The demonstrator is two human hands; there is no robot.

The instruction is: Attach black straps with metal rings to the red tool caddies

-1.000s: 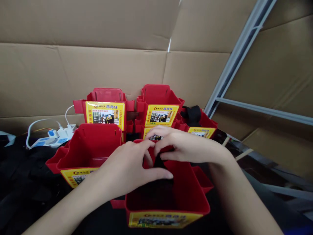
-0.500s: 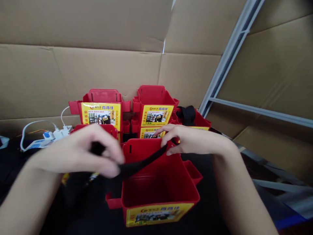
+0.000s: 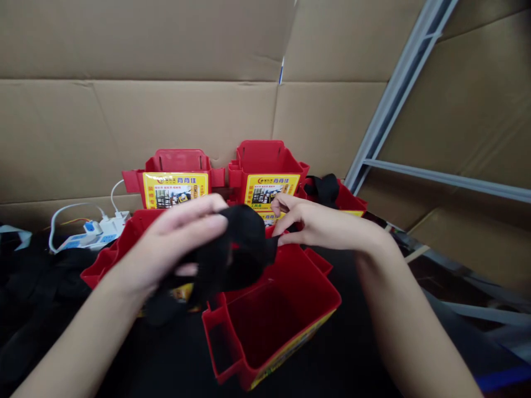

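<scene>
A red plastic tool box (image 3: 286, 309) with an open top and side holders sits at front centre, turned at an angle on the black surface. My left hand (image 3: 182, 237) grips a loosely coiled black strap (image 3: 244, 237) above the box's left rear. My right hand (image 3: 296, 221) pinches the strap's other end at the box's back wall, thumb and finger closed on it. The strap and hands cover part of that back wall, so I cannot tell whether the strap passes through a slot there.
More red boxes (image 3: 178, 161) with yellow labels stand behind, one stacked pair (image 3: 265, 155) among them. A black strap lies in the right rear box (image 3: 348, 196). At left are a white power strip (image 3: 93, 237) and piled black straps (image 3: 50, 282). Cardboard (image 3: 136, 121) backs everything.
My left hand has moved up and right, bringing the strap's coil over the box. The front box has turned, its left side now facing nearer. My right hand stays at the back wall.
</scene>
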